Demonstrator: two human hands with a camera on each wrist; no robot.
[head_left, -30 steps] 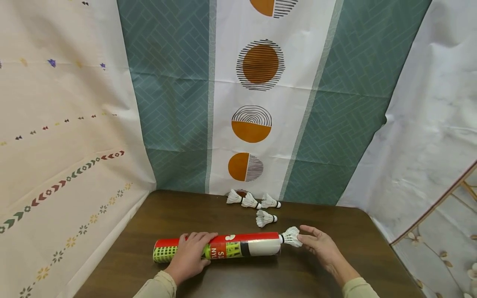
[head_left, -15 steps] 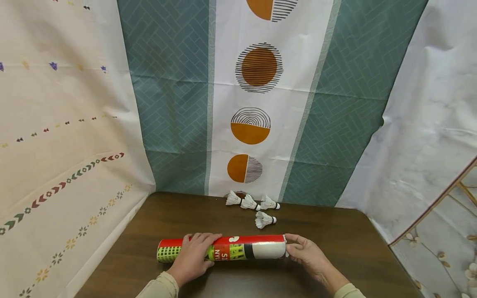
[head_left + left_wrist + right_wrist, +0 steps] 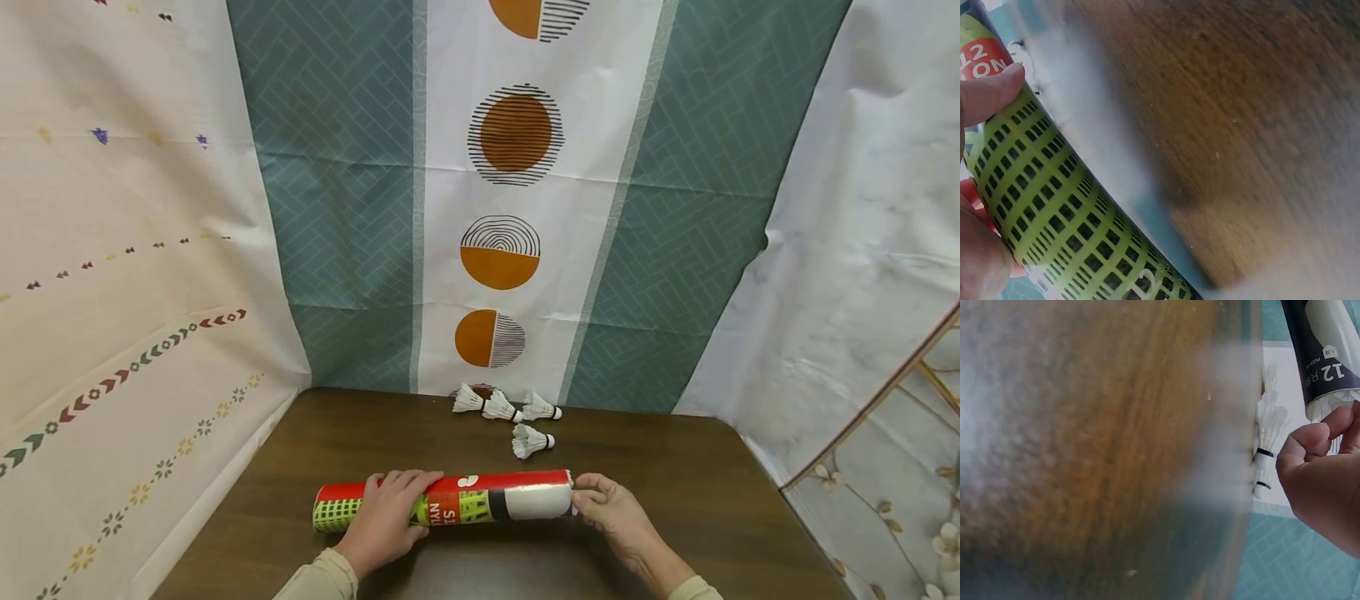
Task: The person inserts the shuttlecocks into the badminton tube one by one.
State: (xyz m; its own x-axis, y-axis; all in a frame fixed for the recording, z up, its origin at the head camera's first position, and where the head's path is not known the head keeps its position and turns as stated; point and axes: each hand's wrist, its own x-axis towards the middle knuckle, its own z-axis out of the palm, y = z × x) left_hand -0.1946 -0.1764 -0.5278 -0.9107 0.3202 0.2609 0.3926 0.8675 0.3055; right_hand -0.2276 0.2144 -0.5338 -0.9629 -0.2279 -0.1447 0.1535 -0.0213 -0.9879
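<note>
A red, green and white shuttlecock tube (image 3: 528, 502) lies sideways near the front of the table. My left hand (image 3: 386, 517) grips it around the middle from above; in the left wrist view the thumb (image 3: 997, 90) presses along its green grid print. At the right end, my right hand (image 3: 618, 521) pinches the skirt of a white shuttlecock (image 3: 1339, 400) between thumb and forefinger. Only the skirt's edge shows at the tube's mouth, the remainder being hidden inside.
Behind the tube, one loose shuttlecock (image 3: 531, 441) lies on the brown table (image 3: 675, 467). Three more, including a leftmost shuttlecock (image 3: 468, 399), sit at the back edge against the hanging patterned cloth (image 3: 498, 250).
The shuttlecock has slid leftward into the tube, from only its cork at the mouth to nearly all inside. My right hand moved left with it; the left hand kept its grip.
</note>
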